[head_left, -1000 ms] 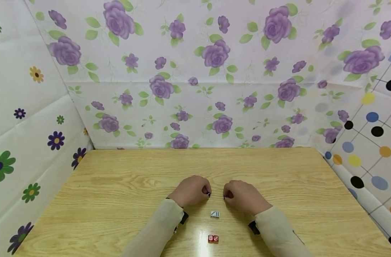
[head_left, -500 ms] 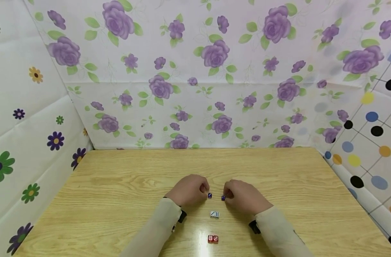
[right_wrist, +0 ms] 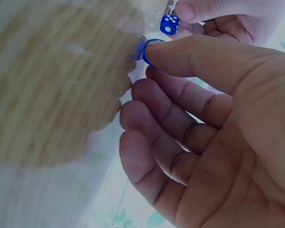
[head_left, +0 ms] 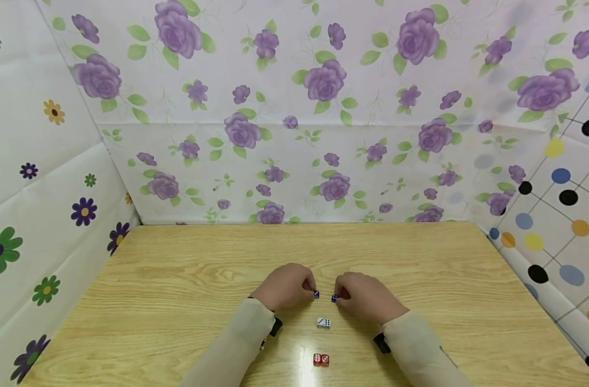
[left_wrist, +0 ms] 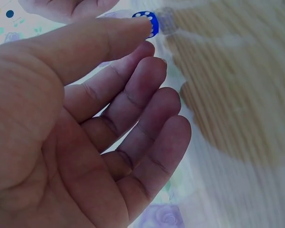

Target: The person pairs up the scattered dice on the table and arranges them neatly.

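Observation:
Two small blue dice with white pips sit on the wooden table, slightly apart. My left hand (head_left: 285, 287) pinches the left blue die (head_left: 316, 294) between thumb and fingers. In the left wrist view, the thumb tip partly covers that blue die (left_wrist: 155, 24). Facing it, my right hand (head_left: 370, 295) pinches the right blue die (head_left: 334, 298) at its right side. The right wrist view has most of this blue die (right_wrist: 150, 51) hidden behind the thumb. Nearer me, two white dice (head_left: 324, 322) lie side by side, touching.
Two red dice (head_left: 321, 359) stand together closer to the table's front. The wooden table (head_left: 187, 279) meets a flowered cloth (head_left: 294, 177) at the back. Patterned cloths also hang at left and right.
The blue dice, mostly hidden in the fingers a second ago, now show on the table. Since half a second ago, my right hand and its die have shifted slightly left.

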`<state>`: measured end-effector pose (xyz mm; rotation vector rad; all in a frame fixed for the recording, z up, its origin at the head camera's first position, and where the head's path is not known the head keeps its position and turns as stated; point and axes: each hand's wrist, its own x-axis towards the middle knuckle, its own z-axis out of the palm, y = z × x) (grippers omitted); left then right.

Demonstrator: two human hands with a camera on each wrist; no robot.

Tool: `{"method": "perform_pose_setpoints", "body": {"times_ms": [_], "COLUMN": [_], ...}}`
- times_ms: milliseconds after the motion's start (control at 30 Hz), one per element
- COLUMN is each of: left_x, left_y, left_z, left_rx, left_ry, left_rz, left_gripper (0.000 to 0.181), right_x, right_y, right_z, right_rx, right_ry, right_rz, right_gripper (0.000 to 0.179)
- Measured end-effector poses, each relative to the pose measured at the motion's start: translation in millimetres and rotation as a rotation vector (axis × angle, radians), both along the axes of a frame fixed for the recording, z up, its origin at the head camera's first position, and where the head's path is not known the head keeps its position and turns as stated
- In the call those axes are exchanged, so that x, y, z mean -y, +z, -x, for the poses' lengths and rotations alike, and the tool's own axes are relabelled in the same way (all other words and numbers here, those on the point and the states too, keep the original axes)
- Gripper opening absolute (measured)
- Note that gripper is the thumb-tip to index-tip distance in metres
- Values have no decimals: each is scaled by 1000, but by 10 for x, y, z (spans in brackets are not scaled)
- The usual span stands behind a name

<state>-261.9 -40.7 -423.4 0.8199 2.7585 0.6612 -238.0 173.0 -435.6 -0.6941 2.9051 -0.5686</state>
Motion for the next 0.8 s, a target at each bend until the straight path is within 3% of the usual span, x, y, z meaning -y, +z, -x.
{"method": "perform_pose_setpoints", "body": {"times_ms": [800], "left_x": [-73], "left_y": [-47], "left_z": [-3], "left_rx": [-30], "left_ry": [-22], "left_rz": [18], "left_gripper": [7], "right_x": [53], "right_y": [-7], "right_z": [-15], "right_rx": [-20], "right_ry": [-4], "right_rz": [-31], "right_gripper": [10]}}
